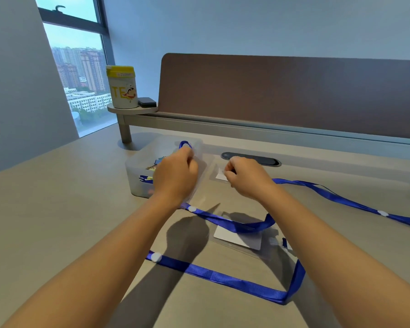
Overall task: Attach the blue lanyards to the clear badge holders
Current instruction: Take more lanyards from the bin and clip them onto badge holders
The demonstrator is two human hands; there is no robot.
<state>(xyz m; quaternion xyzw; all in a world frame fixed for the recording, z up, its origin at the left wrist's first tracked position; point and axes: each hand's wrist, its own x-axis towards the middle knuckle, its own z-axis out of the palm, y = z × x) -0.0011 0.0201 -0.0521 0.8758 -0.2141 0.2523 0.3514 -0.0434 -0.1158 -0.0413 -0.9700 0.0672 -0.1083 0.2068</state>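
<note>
While left hand (175, 176) grips a blue lanyard loop (184, 145) over the translucent bin (137, 178), right hand (247, 177) pinches a clear badge holder (219, 176) raised off the desk (57, 209). Step: mating clip to slot, probably. Next needs alignment; clip hidden. Another holder (240, 240) lies nearer, lanyard already across it.

Both bare forearms are stretched forward and held close together. The left hand (175, 176) is curled, knuckles up, fingers pinched at its far edge. The right hand (246, 177) is likewise curled, fingertips pinched together.
</note>
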